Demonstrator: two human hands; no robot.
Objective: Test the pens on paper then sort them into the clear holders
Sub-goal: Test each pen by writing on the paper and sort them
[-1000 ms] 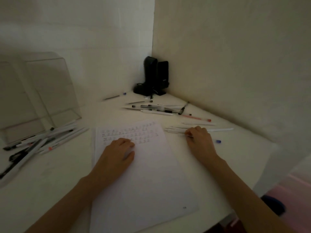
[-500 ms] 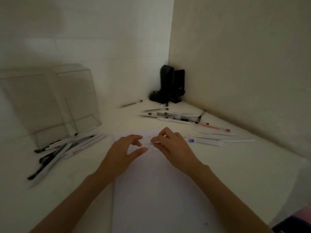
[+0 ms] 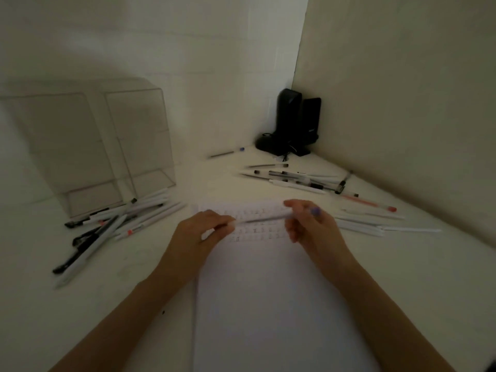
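A white pen (image 3: 261, 219) with a blue end is held level above the paper (image 3: 268, 304). My right hand (image 3: 312, 229) grips its blue end and my left hand (image 3: 198, 234) pinches its other end. The sheet carries rows of small test marks near its far edge. Two clear holders (image 3: 88, 149) lie on their sides at the left, with a heap of pens (image 3: 112, 224) spilling from their mouths. More loose pens (image 3: 295, 178) lie at the back, and white pens (image 3: 375, 224) lie at the right.
Black speakers (image 3: 292, 124) stand in the wall corner. A single pen (image 3: 226, 153) with a blue end lies near the back wall. A red-ended pen (image 3: 367, 202) lies close to the right wall. Walls close the desk at back and right.
My right hand took a pen from the right pile and carried it over the paper. My left hand lifted off the sheet and took hold of the pen's other end.
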